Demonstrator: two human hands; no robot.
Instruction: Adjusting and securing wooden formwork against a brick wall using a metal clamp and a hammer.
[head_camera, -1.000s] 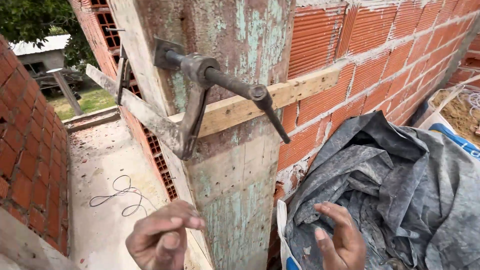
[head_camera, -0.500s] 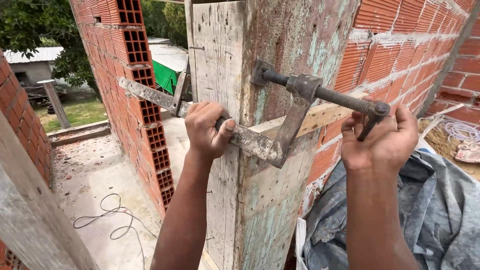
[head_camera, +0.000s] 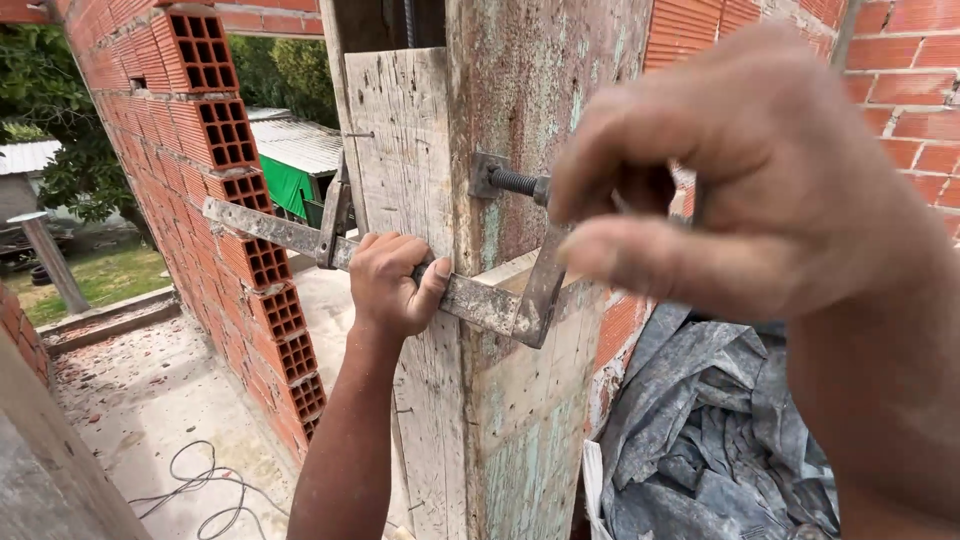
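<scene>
**Two hands on a steel clamp at a wooden form**

The right hand (head_camera: 760, 190) fills the near foreground, blurred and large, so most of what it grips is hidden. Its fingers are curled together around the screw end of the steel clamp (head_camera: 480, 300); only a short stretch of the threaded rod (head_camera: 515, 183) and its square pad show to the left of the knuckles, pressed against the wooden formwork column (head_camera: 520, 420). Whether a handle sits inside the fist cannot be made out.

The left hand (head_camera: 392, 282) is closed around the clamp's flat bar, thumb on the near side, fingers wrapped over the top, touching the board's edge. The bar runs left past the hand toward a sliding jaw (head_camera: 333, 222) beside the hollow red brick wall (head_camera: 230, 170), and right to a bent corner at the column's face.

Below the right forearm lies a crumpled grey tarp (head_camera: 720, 440), cut off by the frame. A loose cable (head_camera: 195, 490) lies on the concrete floor (head_camera: 150, 390).
</scene>
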